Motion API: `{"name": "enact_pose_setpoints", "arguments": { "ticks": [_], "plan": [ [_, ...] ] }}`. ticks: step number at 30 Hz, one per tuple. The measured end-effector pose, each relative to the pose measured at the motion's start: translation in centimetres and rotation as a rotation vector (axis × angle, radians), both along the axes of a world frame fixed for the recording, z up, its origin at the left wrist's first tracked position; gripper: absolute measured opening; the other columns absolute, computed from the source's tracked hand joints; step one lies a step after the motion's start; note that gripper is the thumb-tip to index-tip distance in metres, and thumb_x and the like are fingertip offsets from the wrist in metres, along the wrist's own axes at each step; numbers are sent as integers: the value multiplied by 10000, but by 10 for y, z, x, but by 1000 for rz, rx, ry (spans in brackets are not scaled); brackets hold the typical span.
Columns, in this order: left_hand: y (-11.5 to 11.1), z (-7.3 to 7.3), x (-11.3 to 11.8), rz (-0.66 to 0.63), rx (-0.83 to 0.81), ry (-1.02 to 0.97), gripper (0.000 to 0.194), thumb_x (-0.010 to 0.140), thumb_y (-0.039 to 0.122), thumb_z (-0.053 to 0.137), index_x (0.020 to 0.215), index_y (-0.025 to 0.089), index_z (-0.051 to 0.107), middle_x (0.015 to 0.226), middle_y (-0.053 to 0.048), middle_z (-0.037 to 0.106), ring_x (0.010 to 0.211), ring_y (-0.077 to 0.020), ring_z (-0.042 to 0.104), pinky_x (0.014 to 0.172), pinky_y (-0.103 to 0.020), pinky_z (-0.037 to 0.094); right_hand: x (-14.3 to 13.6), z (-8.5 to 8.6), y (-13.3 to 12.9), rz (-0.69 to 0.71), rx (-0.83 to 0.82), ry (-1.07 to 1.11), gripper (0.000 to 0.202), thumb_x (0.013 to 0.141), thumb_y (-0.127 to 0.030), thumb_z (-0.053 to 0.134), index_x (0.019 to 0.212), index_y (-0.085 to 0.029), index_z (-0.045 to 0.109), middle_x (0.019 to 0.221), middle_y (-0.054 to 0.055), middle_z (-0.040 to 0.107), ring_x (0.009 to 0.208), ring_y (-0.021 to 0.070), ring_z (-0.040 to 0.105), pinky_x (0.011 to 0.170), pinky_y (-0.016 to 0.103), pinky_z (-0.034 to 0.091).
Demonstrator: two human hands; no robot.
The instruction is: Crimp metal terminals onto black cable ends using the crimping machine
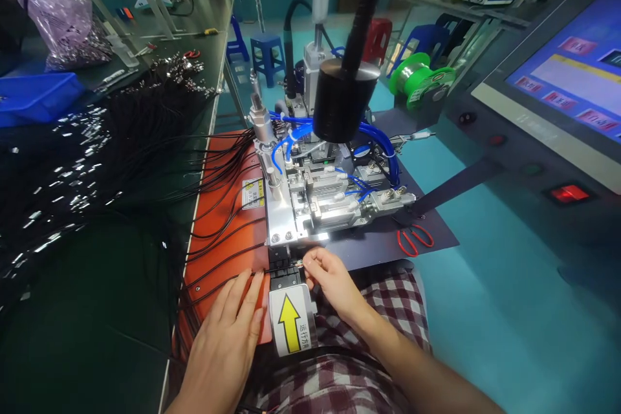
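Note:
My left hand (228,326) lies flat on the orange plate (213,200), fingers stretched out, fingertips resting at a black cable (272,270). That cable runs across a black slotted fixture (285,278) in front of the machine. At the fixture's right side my right hand (330,278) is closed, thumb and forefinger pinching the cable's thin bare-looking wire end. More black cables (228,223) lie side by side over the plate and lead into the silver machine (330,191). A white label with a yellow arrow (290,323) sits just below the fixture.
A heap of black cables with shiny ends (160,90) covers the left bench beside a blue tray (39,97). Red-handled scissors (414,240) lie right of the machine. Behind stands a green wire spool (417,81); a control screen (572,71) is at right. A black cylinder (344,100) hangs overhead.

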State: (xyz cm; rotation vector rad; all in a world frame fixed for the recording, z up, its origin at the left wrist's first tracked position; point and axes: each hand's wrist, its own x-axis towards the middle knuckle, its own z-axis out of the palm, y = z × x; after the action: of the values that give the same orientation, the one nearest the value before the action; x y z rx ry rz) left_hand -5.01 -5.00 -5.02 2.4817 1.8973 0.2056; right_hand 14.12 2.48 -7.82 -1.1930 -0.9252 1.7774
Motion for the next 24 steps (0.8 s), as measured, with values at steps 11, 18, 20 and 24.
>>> {"name": "enact_pose_setpoints", "arguments": {
  "ticks": [11, 18, 20, 24],
  "plan": [
    [4, -3, -3, 9, 4, 18, 481, 900, 271, 379, 1372, 186, 345, 1374, -106, 437, 1213, -288, 431, 931, -443, 464, 31, -11, -12, -163, -14, -86, 351, 784, -509, 575, 757, -159, 568, 613, -39, 488, 509, 100, 447, 525, 243, 322],
    [49, 3, -6, 18, 21, -34, 429, 903, 207, 331, 1309, 107, 426, 1363, -129, 457, 1246, -270, 418, 988, -426, 421, 27, -6, -19, -104, 16, -158, 388, 761, -546, 577, 636, -184, 514, 559, -27, 466, 514, 129, 421, 522, 257, 316],
    [52, 16, -12, -29, 21, -106, 396, 904, 195, 334, 1276, 140, 459, 1326, -110, 496, 1208, -237, 466, 973, -375, 438, 30, -6, -21, -78, 1, -202, 408, 752, -568, 568, 604, -195, 497, 517, -24, 461, 502, 136, 408, 510, 263, 312],
    [82, 52, -35, -46, 12, -280, 304, 930, 202, 324, 1105, 192, 573, 1077, -62, 629, 997, -154, 592, 868, -255, 479, 44, -13, -25, -51, -50, -282, 473, 631, -660, 614, 545, -207, 509, 493, -15, 471, 462, 147, 441, 482, 281, 351]
  ]
}}
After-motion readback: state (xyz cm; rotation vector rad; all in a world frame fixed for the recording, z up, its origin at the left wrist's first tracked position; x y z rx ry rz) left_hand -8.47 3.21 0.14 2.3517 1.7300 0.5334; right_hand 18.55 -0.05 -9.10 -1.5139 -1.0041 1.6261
